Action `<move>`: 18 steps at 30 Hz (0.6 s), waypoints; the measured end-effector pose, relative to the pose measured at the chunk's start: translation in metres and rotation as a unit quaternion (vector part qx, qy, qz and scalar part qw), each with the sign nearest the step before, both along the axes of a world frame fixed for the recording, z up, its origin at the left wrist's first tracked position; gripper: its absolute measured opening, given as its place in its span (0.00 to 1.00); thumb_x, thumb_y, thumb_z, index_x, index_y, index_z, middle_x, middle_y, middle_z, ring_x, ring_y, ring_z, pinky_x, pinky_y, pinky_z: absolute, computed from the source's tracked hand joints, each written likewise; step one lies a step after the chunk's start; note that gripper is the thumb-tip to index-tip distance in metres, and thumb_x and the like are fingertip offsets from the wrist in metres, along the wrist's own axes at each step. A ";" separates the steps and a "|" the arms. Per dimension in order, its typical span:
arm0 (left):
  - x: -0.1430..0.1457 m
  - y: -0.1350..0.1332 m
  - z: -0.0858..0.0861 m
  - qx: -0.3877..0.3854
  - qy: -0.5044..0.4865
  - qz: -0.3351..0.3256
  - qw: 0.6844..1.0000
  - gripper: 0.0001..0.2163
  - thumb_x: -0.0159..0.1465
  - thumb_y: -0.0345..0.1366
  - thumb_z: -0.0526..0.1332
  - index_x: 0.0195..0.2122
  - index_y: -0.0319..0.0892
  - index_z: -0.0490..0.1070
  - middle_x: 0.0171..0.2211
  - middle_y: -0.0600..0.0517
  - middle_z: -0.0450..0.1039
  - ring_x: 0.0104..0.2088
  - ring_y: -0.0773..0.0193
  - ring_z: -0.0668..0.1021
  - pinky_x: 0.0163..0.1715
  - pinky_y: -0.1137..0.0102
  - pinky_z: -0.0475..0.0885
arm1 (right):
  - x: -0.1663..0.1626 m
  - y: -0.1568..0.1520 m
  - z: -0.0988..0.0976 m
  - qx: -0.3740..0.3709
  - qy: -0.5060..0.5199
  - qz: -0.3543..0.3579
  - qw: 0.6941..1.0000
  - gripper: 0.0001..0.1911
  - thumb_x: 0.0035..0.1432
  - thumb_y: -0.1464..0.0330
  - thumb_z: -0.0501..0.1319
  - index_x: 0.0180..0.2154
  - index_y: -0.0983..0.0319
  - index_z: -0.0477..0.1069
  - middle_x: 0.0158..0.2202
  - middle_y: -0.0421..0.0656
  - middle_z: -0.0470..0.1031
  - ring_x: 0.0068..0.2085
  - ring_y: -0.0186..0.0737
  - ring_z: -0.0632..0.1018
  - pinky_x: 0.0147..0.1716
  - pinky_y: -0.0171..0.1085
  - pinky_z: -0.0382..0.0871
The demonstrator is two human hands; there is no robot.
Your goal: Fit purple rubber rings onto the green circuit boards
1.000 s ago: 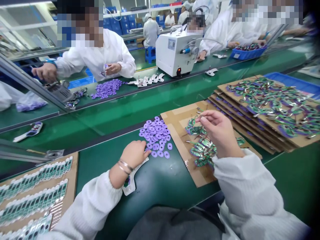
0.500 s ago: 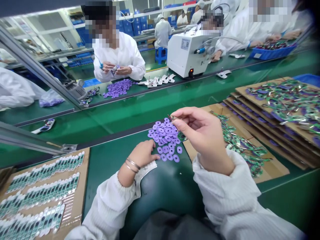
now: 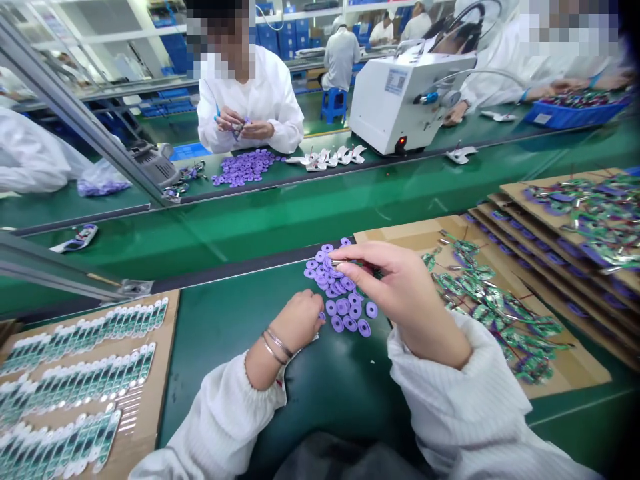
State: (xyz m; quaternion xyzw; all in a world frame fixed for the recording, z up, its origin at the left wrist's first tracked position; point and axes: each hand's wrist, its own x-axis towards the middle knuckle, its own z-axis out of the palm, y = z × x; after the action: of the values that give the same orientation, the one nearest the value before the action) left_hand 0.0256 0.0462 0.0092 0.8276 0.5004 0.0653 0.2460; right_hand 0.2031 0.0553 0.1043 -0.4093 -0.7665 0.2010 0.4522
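Green worktop (image 3: 225,307), purple rings (image 3: 340,288), blue stool (image 3: 333,105)

The left hand (image 3: 299,320) is curled palm down; the right hand (image 3: 400,287) pinches, thumb (image 3: 359,277) opposing forefinger (image 3: 361,251).

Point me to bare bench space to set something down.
Free: the green bench between the left cardboard sheet and left sleeve; also the near side of the purple rings, between that sleeve and the right sleeve. Crowded: around the rings, with left hand and right hand close in; the right cardboard sheet, strewn with green boards; the cardboard stack.
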 end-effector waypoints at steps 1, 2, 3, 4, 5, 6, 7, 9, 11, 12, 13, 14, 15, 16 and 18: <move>-0.002 0.002 0.001 0.002 -0.011 0.013 1.000 0.04 0.58 0.28 0.65 0.35 0.37 0.73 0.34 0.46 0.74 0.38 0.56 0.75 0.42 0.62 0.71 | -0.001 0.001 -0.001 -0.001 -0.001 0.004 1.000 0.06 0.58 0.73 0.65 0.39 0.61 0.79 0.38 0.41 0.81 0.36 0.37 0.79 0.30 0.33 0.70; -0.004 0.004 0.003 0.002 -0.036 0.034 0.999 0.05 0.59 0.30 0.64 0.37 0.37 0.73 0.34 0.47 0.74 0.36 0.58 0.76 0.40 0.64 0.72 | -0.002 0.001 -0.001 -0.001 -0.001 0.005 1.000 0.06 0.59 0.73 0.64 0.39 0.61 0.79 0.38 0.41 0.81 0.37 0.38 0.79 0.31 0.34 0.71; -0.007 0.006 0.006 -0.003 -0.085 0.063 0.994 0.07 0.60 0.31 0.64 0.40 0.37 0.73 0.33 0.48 0.74 0.34 0.60 0.76 0.37 0.66 0.73 | -0.002 0.001 -0.001 0.000 -0.003 0.007 1.000 0.06 0.59 0.73 0.64 0.39 0.61 0.79 0.38 0.41 0.81 0.37 0.38 0.80 0.32 0.34 0.71; -0.010 0.007 0.011 -0.013 -0.163 0.101 0.981 0.09 0.61 0.33 0.63 0.42 0.37 0.72 0.33 0.49 0.74 0.32 0.62 0.76 0.34 0.68 0.74 | -0.002 0.001 -0.001 0.002 -0.004 0.010 1.000 0.07 0.59 0.73 0.64 0.40 0.61 0.79 0.38 0.42 0.81 0.38 0.38 0.80 0.34 0.34 0.71; -0.013 0.007 0.016 -0.026 -0.263 0.145 0.954 0.11 0.62 0.35 0.63 0.44 0.37 0.73 0.33 0.49 0.75 0.30 0.64 0.76 0.30 0.70 0.74 | -0.002 0.000 -0.001 0.005 -0.006 0.016 1.000 0.07 0.59 0.73 0.64 0.40 0.61 0.78 0.38 0.42 0.81 0.38 0.38 0.79 0.35 0.34 0.72; -0.016 0.007 0.023 -0.040 -0.370 0.187 0.909 0.13 0.61 0.37 0.64 0.45 0.37 0.74 0.32 0.50 0.75 0.29 0.66 0.76 0.28 0.71 0.74 | -0.003 0.000 0.000 0.009 -0.006 0.027 1.000 0.07 0.60 0.73 0.63 0.40 0.61 0.78 0.38 0.42 0.81 0.39 0.38 0.79 0.37 0.35 0.72; -0.019 0.005 0.029 -0.054 -0.469 0.221 0.853 0.13 0.60 0.38 0.65 0.44 0.38 0.75 0.31 0.50 0.76 0.27 0.67 0.76 0.27 0.72 0.74 | -0.004 -0.002 0.000 0.013 -0.006 0.044 0.999 0.07 0.60 0.73 0.63 0.40 0.61 0.78 0.38 0.42 0.81 0.39 0.37 0.79 0.39 0.34 0.72; -0.023 0.000 0.042 -0.073 -0.589 0.254 0.764 0.13 0.57 0.39 0.69 0.41 0.40 0.78 0.29 0.51 0.77 0.25 0.70 0.76 0.28 0.73 0.75 | -0.008 -0.005 0.000 0.014 -0.005 0.083 0.996 0.08 0.61 0.74 0.62 0.41 0.60 0.78 0.37 0.41 0.81 0.38 0.36 0.78 0.38 0.33 0.71; -0.024 -0.007 0.052 -0.083 -0.630 0.252 0.730 0.12 0.56 0.37 0.70 0.41 0.43 0.80 0.30 0.52 0.78 0.26 0.71 0.77 0.31 0.74 0.76 | -0.015 -0.008 -0.001 0.008 0.001 0.099 0.995 0.08 0.60 0.74 0.63 0.41 0.61 0.77 0.35 0.40 0.80 0.33 0.33 0.77 0.33 0.32 0.71; -0.023 -0.009 0.056 -0.086 -0.637 0.242 0.727 0.12 0.56 0.36 0.70 0.42 0.44 0.80 0.32 0.52 0.79 0.27 0.71 0.78 0.32 0.75 0.76 | -0.018 -0.010 -0.001 0.005 0.005 0.093 0.996 0.08 0.59 0.74 0.63 0.41 0.61 0.77 0.35 0.40 0.80 0.30 0.33 0.76 0.29 0.31 0.70; -0.023 -0.012 0.059 -0.087 -0.641 0.230 0.727 0.12 0.56 0.35 0.70 0.42 0.46 0.80 0.34 0.52 0.79 0.28 0.71 0.78 0.33 0.75 0.77 | -0.021 -0.011 -0.002 0.004 0.010 0.081 0.997 0.07 0.58 0.73 0.64 0.40 0.62 0.76 0.34 0.40 0.79 0.28 0.32 0.75 0.27 0.31 0.69; -0.022 -0.014 0.061 -0.086 -0.642 0.216 0.731 0.12 0.57 0.34 0.70 0.43 0.47 0.80 0.35 0.51 0.78 0.29 0.71 0.79 0.33 0.75 0.77 | -0.024 -0.013 -0.003 0.003 0.016 0.065 0.998 0.06 0.58 0.73 0.64 0.39 0.62 0.76 0.33 0.40 0.79 0.27 0.31 0.74 0.26 0.30 0.68; -0.022 -0.015 0.063 -0.081 -0.643 0.201 0.734 0.12 0.57 0.34 0.69 0.43 0.48 0.80 0.36 0.51 0.78 0.30 0.70 0.79 0.34 0.75 0.78 | -0.026 -0.014 -0.004 0.003 0.021 0.051 0.998 0.05 0.57 0.73 0.64 0.38 0.63 0.75 0.32 0.40 0.79 0.26 0.31 0.73 0.25 0.30 0.68; -0.021 -0.016 0.064 -0.075 -0.644 0.185 0.738 0.12 0.57 0.34 0.69 0.43 0.48 0.80 0.36 0.51 0.77 0.30 0.70 0.79 0.33 0.75 0.78 | -0.027 -0.014 -0.004 0.002 0.025 0.043 0.999 0.05 0.57 0.73 0.64 0.37 0.62 0.75 0.31 0.39 0.79 0.25 0.30 0.73 0.25 0.30 0.68; -0.021 -0.017 0.065 -0.056 -0.647 0.157 0.744 0.11 0.57 0.35 0.69 0.43 0.48 0.80 0.35 0.52 0.76 0.30 0.70 0.78 0.32 0.75 0.78 | -0.028 -0.015 -0.005 0.001 0.030 0.039 0.999 0.04 0.58 0.74 0.64 0.37 0.62 0.75 0.30 0.39 0.78 0.25 0.30 0.72 0.24 0.29 0.67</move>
State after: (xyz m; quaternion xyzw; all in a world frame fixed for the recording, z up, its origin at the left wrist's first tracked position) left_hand 0.0046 0.0295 0.0740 0.4814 0.3468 0.5940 0.5432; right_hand 0.1752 0.0405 0.0998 -0.3726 -0.7680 0.2298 0.4674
